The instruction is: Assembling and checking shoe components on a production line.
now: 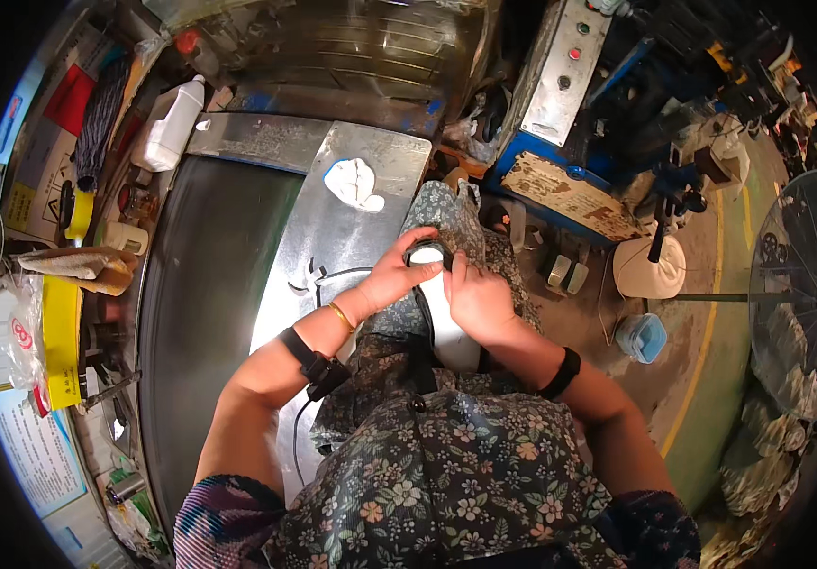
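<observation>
A shoe-shaped piece (442,321), white on its upward face with a black edge, lies lengthwise over my lap. My left hand (397,273) grips its far end, with the thumb across the white face and the index finger round the tip. On the right side of that end, my right hand (478,296) has its fingers bent and pressed against the black edge. Whether a small thing sits between those fingers is hidden. Beyond my left hand, a crumpled white piece (355,184) rests on the metal plate (391,152).
A dark conveyor belt (214,322) runs along my left. Past it are a white jug (170,125), a brown cloth (81,268) and a yellow box (61,341). A control panel (565,81) stands ahead right. On the right are a blue tub (641,338) and a large fan (800,294).
</observation>
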Motion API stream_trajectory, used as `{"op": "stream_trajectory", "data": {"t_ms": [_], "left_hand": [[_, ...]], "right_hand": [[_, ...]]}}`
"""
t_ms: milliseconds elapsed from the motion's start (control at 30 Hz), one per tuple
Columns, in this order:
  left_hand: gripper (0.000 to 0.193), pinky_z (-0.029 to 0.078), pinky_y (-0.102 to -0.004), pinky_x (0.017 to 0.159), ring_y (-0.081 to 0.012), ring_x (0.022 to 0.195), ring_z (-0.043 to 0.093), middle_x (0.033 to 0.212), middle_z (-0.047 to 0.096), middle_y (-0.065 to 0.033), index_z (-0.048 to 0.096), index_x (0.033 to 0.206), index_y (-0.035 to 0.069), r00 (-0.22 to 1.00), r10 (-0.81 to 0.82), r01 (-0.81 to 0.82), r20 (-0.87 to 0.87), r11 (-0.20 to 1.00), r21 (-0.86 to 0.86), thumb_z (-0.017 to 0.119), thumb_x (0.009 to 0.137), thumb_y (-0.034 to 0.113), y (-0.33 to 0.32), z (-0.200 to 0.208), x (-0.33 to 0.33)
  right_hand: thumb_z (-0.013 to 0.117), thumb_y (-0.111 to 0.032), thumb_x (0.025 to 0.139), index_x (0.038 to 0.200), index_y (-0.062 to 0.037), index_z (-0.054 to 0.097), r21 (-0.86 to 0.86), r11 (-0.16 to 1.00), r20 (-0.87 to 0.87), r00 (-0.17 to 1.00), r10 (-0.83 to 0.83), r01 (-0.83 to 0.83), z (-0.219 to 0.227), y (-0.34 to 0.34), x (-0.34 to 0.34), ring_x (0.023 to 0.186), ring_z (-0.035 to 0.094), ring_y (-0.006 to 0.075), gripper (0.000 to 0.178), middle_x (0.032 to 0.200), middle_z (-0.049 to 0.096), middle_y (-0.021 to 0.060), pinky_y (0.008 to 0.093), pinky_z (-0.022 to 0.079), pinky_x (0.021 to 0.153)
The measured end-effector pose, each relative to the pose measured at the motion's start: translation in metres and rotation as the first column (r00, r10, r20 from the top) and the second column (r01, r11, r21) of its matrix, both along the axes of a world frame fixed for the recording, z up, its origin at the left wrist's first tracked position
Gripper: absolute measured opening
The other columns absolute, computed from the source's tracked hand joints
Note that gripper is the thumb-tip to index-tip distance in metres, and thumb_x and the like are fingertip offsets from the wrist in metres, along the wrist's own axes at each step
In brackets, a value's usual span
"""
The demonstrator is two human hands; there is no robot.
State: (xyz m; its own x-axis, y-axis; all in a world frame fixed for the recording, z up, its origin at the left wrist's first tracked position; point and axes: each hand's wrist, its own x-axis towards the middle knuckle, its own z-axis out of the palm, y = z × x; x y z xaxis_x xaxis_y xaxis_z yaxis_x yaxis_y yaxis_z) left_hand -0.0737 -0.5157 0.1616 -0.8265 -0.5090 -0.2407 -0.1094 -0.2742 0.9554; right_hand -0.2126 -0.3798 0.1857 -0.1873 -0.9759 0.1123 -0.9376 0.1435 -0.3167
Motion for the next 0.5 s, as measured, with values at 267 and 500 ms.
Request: {"op": "stream_trajectory", "data": {"t_ms": [267, 500], "left_hand": [[0.056, 0.033, -0.0342, 0.113, -0.0247, 0.129, 0.05, 0.14, 0.053, -0.0117, 0.04, 0.146, -0.001, 0.952, 0.08, 0.09, -0.295, 0.849, 0.521, 0.043, 0.103, 0.035, -0.024, 0.008, -0.003], [0.057, 0.046, -0.0494, 0.096, -0.0509, 0.11, 0.056, 0.111, 0.061, -0.0376, 0.057, 0.115, -0.005, 0.603, 0.551, -0.231, 0.577, 0.813, -0.535, 0.031, 0.104, 0.044, 0.05, 0.034, -0.03]], "right_hand": [[0.041, -0.034, 0.105, 0.151, -0.0047, 0.03, 0.125, 0.992, 0.92, 0.37, -0.128, 0.032, -0.04, 0.026, -0.016, 0.122, 0.053, 0.0224, 0.056, 0.133, 0.055, 0.0163, 0.0322, 0.04, 0.102], [0.046, -0.029, 0.103, 0.15, 0.0004, 0.023, 0.297, 0.948, 0.79, 0.528, -0.312, 0.116, -0.011, -0.007, 0.007, 0.11, 0.061, 0.0428, 0.06, 0.125, 0.054, 0.0356, 0.042, 0.047, 0.093]]}}
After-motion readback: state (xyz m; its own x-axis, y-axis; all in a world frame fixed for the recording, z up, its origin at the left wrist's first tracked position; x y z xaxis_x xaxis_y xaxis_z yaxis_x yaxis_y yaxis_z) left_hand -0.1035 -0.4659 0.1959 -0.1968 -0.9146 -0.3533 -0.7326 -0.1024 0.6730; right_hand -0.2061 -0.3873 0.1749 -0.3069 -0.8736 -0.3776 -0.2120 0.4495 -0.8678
